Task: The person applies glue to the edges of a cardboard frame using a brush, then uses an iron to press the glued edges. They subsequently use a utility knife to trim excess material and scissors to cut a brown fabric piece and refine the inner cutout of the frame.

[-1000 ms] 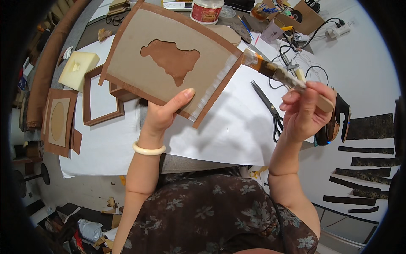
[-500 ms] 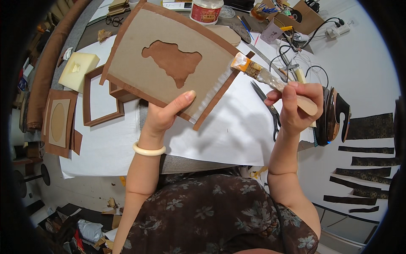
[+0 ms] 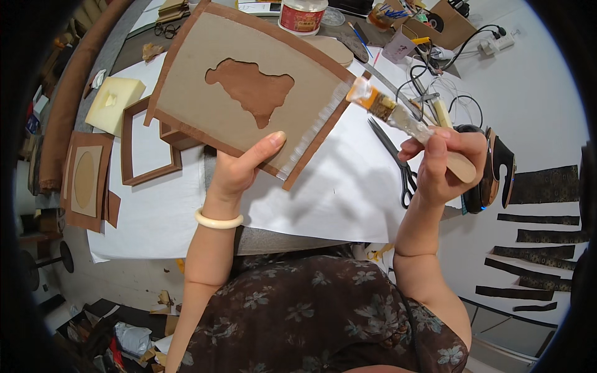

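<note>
My left hand (image 3: 245,165) grips the near edge of a grey-beige board (image 3: 186,74), thumb on top and fingers hidden beneath. Brown fabric borders the board and shows through an irregular cutout in its middle. Along the board's right side runs a streak of white paste (image 3: 311,138). In my right hand (image 3: 441,161) is a flat brush (image 3: 398,118), pinched by its pale wooden handle. The brush's orange-and-white bristle end, smeared with white, lies just off the board's upper right edge; whether it touches the fabric is hard to tell.
White paper (image 3: 298,211) covers the table. Black scissors (image 3: 395,158) lie right of the board, beside an iron (image 3: 491,168) and tangled cables. Left are brown frames (image 3: 127,146), a yellow foam block (image 3: 118,102) and a fabric-edged panel (image 3: 87,180). A red-labelled tub (image 3: 303,15) stands behind.
The brush has moved slightly right, away from the board's paste-streaked edge, with my right hand. The board has shifted a little left in my left hand.
</note>
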